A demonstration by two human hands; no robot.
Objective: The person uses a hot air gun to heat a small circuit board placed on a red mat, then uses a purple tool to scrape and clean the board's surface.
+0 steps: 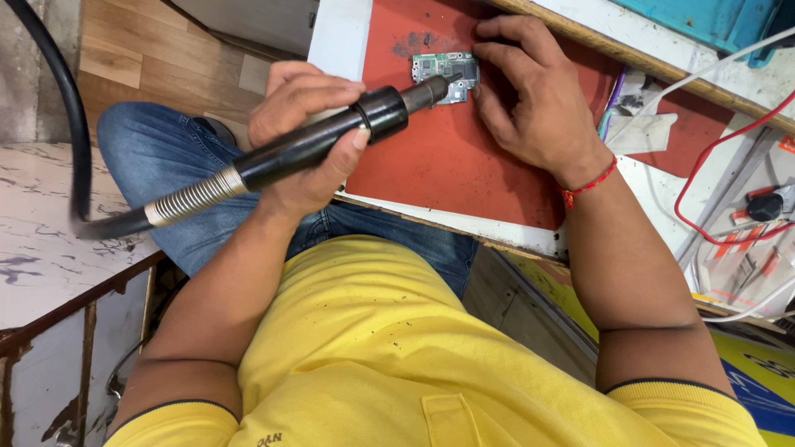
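I am gripping a black hot-air wand (331, 136) in my left hand (302, 136), fingers wrapped tight around its barrel, and I am aiming its metal nozzle (431, 89) at a small green circuit board (447, 76). The board is lying flat near the far edge of a red mat (439, 165) on the white bench (339, 33). My right hand (538, 91) is pinning the board by its right side, fingertips pressing on the edge and the mat, closed on nothing. A red thread (590, 184) is circling that wrist.

The nozzle tip is hovering just over the board's middle; whether it is touching the board, I cannot tell. The wand's coiled spring collar (195, 197) is running back into a thick black hose (58, 91) that is looping off past my left knee.

As I judge it, the work is sitting in its heating stage: the board is already laid out bare and held steady, and the wand is on target. No part is visibly lifted off the board, and no tweezers are in either hand, so any removal or reseating looks not yet done. Dark smudges (414, 40) are marking the mat beside the board. White and red wires (712, 165) are trailing over the clutter to my right.
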